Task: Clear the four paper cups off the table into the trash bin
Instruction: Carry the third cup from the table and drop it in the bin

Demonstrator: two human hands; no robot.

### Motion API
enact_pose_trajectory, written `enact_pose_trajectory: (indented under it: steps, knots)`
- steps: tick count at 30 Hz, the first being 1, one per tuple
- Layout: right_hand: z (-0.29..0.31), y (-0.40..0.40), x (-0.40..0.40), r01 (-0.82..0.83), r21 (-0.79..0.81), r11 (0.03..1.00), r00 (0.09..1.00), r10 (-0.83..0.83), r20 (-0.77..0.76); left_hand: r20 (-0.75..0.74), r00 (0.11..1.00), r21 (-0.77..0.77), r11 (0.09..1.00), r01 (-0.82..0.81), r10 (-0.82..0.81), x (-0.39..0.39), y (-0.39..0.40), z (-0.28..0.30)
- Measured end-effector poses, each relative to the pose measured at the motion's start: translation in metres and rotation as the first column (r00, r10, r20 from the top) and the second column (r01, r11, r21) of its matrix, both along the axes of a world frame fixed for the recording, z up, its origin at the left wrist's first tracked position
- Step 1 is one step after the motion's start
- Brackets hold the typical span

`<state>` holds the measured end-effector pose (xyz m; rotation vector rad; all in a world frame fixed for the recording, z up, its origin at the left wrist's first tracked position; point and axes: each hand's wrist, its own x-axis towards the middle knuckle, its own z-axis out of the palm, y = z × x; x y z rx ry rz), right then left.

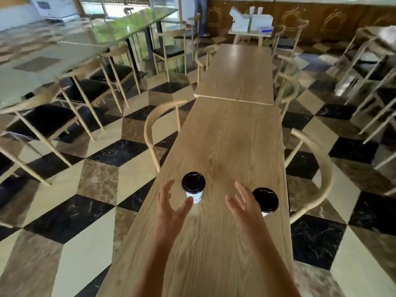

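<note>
You are at the reach step: your left hand point(171, 207) is spread wide beside the left cup point(193, 187), your right hand point(242, 203) equally wide, empty, by the right cup point(265, 201). Both stand upright on the worktop point(231, 146). Next, close around each; no bin shows.

Legible text: none.

Left paper cup point(194, 190), white wall under a black lid: a faint dark print, too blurred to read.

Poster point(53, 6) on the far left wall: blocks of what may be print and a dark panel, no letter or number distinguishable.

White boxes point(250, 22) on the far small table: a blue patch, unreadable.
</note>
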<state>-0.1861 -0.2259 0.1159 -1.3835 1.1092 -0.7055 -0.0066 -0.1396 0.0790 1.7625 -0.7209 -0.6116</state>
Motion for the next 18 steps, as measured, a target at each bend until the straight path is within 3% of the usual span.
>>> enact_pose_trajectory:
  steps: [11,18]
  knots:
    - [-0.055,-0.042,0.061,0.072,0.100,0.992,0.987,-0.056,-0.152,0.077,0.993,0.123,0.989,0.082,-0.092,0.047,-0.082,-0.065]
    - [-0.075,-0.055,0.066,0.115,0.142,0.983,0.977,-0.086,-0.196,0.071,0.985,0.178,0.974,0.142,-0.156,0.039,-0.113,-0.074]
